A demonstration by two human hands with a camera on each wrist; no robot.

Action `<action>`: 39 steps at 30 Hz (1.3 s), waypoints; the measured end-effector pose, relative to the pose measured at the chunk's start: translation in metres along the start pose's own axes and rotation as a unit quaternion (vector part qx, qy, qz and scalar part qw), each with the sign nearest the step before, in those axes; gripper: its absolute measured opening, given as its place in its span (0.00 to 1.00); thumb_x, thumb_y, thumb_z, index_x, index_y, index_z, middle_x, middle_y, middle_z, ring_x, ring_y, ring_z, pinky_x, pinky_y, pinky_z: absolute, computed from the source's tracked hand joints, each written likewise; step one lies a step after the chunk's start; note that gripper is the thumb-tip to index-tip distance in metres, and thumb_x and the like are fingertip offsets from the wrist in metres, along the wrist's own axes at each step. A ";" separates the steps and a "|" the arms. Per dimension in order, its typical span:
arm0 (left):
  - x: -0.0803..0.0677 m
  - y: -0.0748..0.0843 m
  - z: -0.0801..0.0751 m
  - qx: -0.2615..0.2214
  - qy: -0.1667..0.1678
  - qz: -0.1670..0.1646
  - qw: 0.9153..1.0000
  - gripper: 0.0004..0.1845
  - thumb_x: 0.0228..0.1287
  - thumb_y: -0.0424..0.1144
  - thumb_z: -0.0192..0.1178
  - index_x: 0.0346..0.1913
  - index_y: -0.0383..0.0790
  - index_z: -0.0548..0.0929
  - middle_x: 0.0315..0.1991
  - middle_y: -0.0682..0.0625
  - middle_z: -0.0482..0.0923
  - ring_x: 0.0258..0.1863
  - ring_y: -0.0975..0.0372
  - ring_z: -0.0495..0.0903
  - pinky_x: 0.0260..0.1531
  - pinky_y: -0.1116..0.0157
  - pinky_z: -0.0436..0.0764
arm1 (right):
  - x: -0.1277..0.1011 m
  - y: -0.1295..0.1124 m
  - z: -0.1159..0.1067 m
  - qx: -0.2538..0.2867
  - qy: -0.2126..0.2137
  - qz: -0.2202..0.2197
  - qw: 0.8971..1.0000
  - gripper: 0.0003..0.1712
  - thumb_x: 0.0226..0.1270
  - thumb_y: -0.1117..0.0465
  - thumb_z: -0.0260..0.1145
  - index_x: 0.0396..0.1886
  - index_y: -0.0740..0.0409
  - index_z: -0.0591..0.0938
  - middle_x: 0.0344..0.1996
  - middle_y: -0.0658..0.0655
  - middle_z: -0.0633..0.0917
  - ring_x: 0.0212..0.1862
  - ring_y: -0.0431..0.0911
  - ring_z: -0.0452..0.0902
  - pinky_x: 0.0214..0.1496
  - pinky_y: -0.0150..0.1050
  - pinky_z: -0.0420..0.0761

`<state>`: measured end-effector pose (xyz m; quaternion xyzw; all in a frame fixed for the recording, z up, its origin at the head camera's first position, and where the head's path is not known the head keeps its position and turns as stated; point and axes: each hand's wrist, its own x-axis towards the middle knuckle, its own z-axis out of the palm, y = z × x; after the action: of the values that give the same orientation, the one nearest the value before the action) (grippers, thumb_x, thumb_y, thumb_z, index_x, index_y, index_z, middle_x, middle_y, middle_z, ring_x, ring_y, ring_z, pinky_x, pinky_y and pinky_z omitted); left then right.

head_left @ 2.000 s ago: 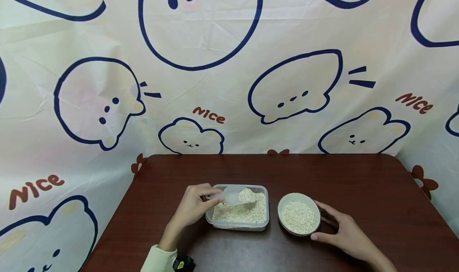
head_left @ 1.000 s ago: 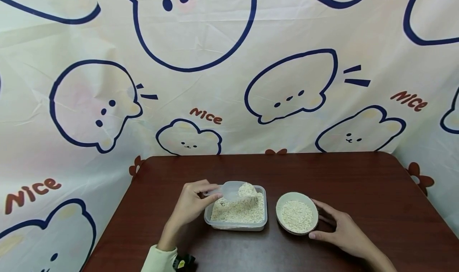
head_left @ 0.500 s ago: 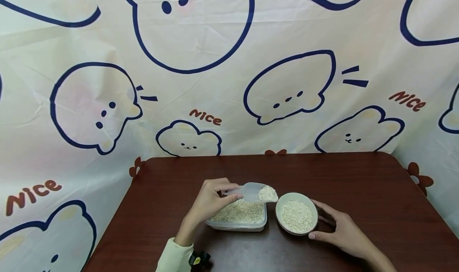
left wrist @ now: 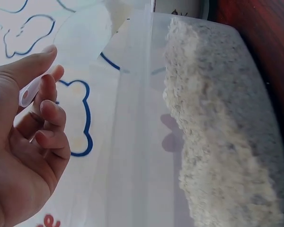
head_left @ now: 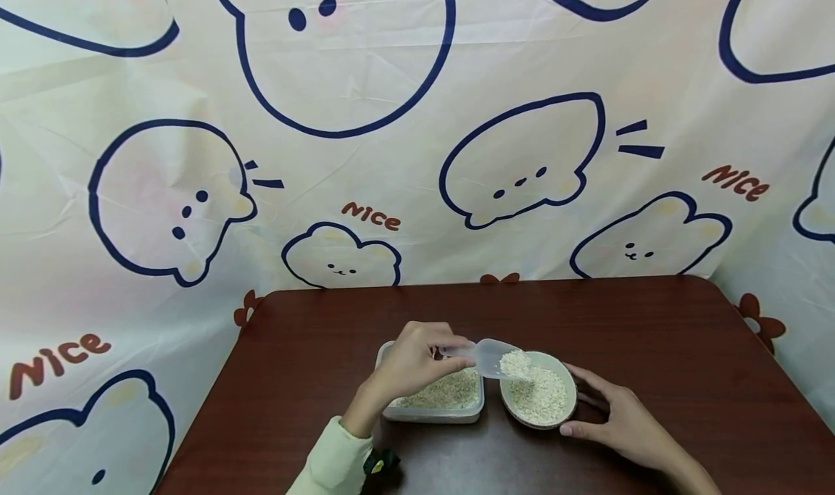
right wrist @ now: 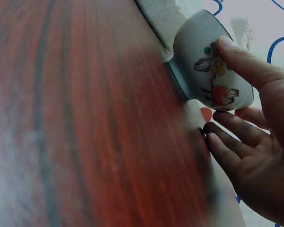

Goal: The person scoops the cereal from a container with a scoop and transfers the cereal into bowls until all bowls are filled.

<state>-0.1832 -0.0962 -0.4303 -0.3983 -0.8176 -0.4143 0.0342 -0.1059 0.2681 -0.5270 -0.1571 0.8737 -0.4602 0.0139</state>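
My left hand pinches the handle of a translucent plastic scoop between thumb and fingers. Pale flakes like oats fill the scoop's front end, which overlaps the left side of a small bowl. The bowl, white with a painted flower and fruit pattern outside, holds more of the same flakes. At its right side my right hand steadies it, thumb on the near wall and fingers round the far side. Beneath my left forearm stands a clear rectangular container of flakes, partly hidden by the hand.
Everything stands on a dark reddish-brown wooden table. A white cloth with blue bear outlines hangs behind and along the sides. A black wrist strap shows at my left cuff.
My left hand has carried the loaded scoop rightward from above the container to the bowl's left rim. The right hand and the bowl have stayed in place.
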 end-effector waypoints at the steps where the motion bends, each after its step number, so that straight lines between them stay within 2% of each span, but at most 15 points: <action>1: 0.002 0.002 0.000 0.007 -0.006 0.005 1.000 0.08 0.70 0.42 0.74 0.48 0.46 0.95 0.30 0.58 0.84 0.25 0.75 0.71 0.27 0.74 0.75 | 0.000 0.000 0.000 0.001 -0.001 -0.002 1.000 0.52 0.59 0.46 0.85 0.80 0.45 0.71 0.74 0.61 0.79 0.67 0.25 0.74 0.60 0.27 0.80; 4: 0.009 0.007 -0.001 0.026 -0.024 0.016 0.999 0.07 0.71 0.43 0.74 0.46 0.47 0.95 0.29 0.58 0.83 0.24 0.74 0.68 0.26 0.75 0.70 | 0.000 -0.002 -0.001 0.004 -0.004 -0.004 1.000 0.52 0.59 0.46 0.85 0.80 0.46 0.71 0.74 0.62 0.79 0.67 0.26 0.74 0.60 0.27 0.81; 9: 0.018 0.013 -0.002 0.067 -0.052 0.035 0.996 0.06 0.70 0.43 0.74 0.46 0.47 0.95 0.30 0.59 0.84 0.24 0.75 0.67 0.27 0.77 0.66 | 0.000 -0.003 -0.001 0.009 -0.009 0.001 1.000 0.52 0.59 0.45 0.84 0.81 0.46 0.71 0.75 0.62 0.78 0.67 0.26 0.74 0.60 0.28 0.81; 15: 0.026 0.020 -0.003 0.128 -0.066 0.059 0.988 0.06 0.70 0.44 0.75 0.45 0.49 0.95 0.31 0.60 0.85 0.24 0.77 0.68 0.26 0.80 0.64 | 0.002 -0.004 -0.002 0.021 -0.015 0.008 1.000 0.52 0.59 0.45 0.84 0.81 0.47 0.71 0.75 0.64 0.77 0.66 0.26 0.75 0.60 0.28 0.82; 19: 0.031 0.027 -0.005 0.169 -0.070 0.083 0.980 0.06 0.70 0.44 0.74 0.45 0.50 0.95 0.30 0.60 0.85 0.24 0.76 0.68 0.26 0.79 0.63 | 0.002 -0.004 -0.002 0.024 -0.012 0.000 1.000 0.52 0.59 0.46 0.84 0.81 0.48 0.71 0.75 0.63 0.78 0.66 0.25 0.74 0.60 0.27 0.82; 26: 0.040 0.040 -0.012 0.249 -0.081 0.116 0.958 0.07 0.69 0.48 0.74 0.46 0.53 0.95 0.31 0.60 0.84 0.25 0.74 0.73 0.25 0.79 0.65 | 0.003 -0.004 -0.003 0.024 -0.009 -0.008 1.000 0.52 0.59 0.47 0.85 0.80 0.49 0.71 0.75 0.63 0.78 0.66 0.24 0.74 0.60 0.27 0.82; 31: 0.044 0.045 -0.013 0.286 -0.088 0.129 0.946 0.07 0.69 0.50 0.75 0.45 0.56 0.94 0.31 0.61 0.83 0.25 0.73 0.74 0.23 0.78 0.65 | 0.003 -0.006 -0.004 0.016 -0.010 0.004 1.000 0.52 0.58 0.46 0.85 0.80 0.49 0.71 0.75 0.63 0.78 0.66 0.25 0.75 0.60 0.28 0.82; 34: 0.045 0.047 -0.014 0.297 -0.091 0.133 0.941 0.07 0.69 0.50 0.75 0.44 0.56 0.94 0.30 0.62 0.82 0.24 0.74 0.73 0.23 0.78 0.65 | 0.003 -0.007 -0.004 0.009 -0.015 0.018 1.000 0.52 0.59 0.44 0.84 0.80 0.48 0.71 0.75 0.63 0.78 0.66 0.26 0.75 0.59 0.29 0.83; 39: 0.045 0.048 -0.015 0.296 -0.093 0.130 0.942 0.07 0.68 0.51 0.75 0.44 0.57 0.94 0.31 0.62 0.82 0.25 0.74 0.73 0.23 0.77 0.66 | 0.002 -0.006 -0.003 0.009 -0.019 0.031 0.999 0.53 0.59 0.43 0.84 0.81 0.48 0.71 0.75 0.63 0.78 0.66 0.27 0.75 0.59 0.29 0.83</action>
<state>-0.1857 -0.0621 -0.3721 -0.5099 -0.8439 -0.1067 0.1280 -0.1072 0.2673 -0.5202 -0.1386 0.8738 -0.4639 0.0458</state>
